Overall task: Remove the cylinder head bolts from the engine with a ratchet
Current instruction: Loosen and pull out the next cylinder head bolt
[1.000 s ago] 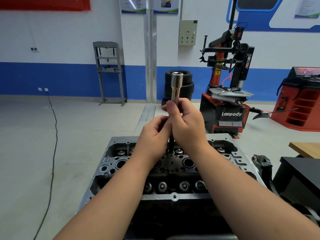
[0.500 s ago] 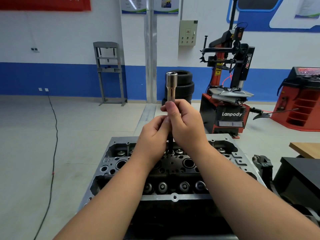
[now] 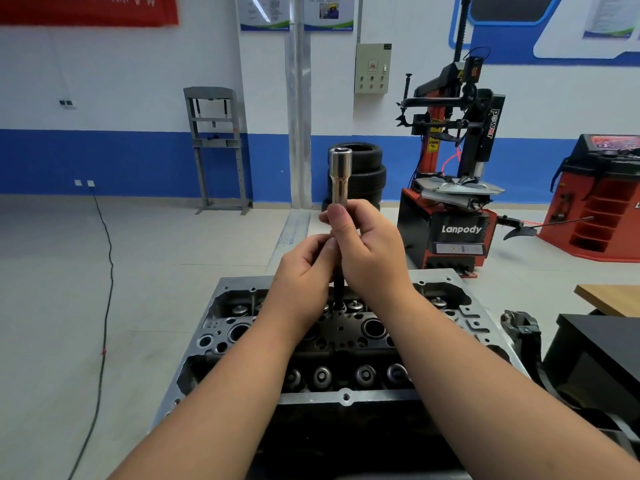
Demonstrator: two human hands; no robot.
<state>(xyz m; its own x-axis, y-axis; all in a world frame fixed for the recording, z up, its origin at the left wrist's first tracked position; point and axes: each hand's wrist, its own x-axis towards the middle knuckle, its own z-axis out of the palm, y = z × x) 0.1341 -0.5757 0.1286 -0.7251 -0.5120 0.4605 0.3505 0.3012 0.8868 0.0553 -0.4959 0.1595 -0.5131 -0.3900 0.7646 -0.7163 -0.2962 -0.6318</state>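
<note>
- Right hand point(image 3: 369, 251) gripped the lower end of a chrome socket point(image 3: 340, 174), thumb and fingers curled round it; the socket stood upright, open end up, above both hands.
- Left hand point(image 3: 304, 271) sat just below and left of the right, touching it, fingers curled round a dark shaft point(image 3: 337, 287) that ran straight down from the socket.
- Whether that shaft was a bolt or an extension bar could not be told; no ratchet handle was visible.
- The shaft's lower end met the cylinder head point(image 3: 346, 327) near its far-centre bolt row; whether it was seated in the hole or clear of it could not be seen behind the hands.
- Long axis of socket and shaft: vertical, roughly in line with that hole.
- Judgement: the coming move turns on keeping this axis plumb. The left hand was nearer the head and would steer the low end; the right would control the top.
- Risk, as judged: tilt would bind the shaft.
</note>
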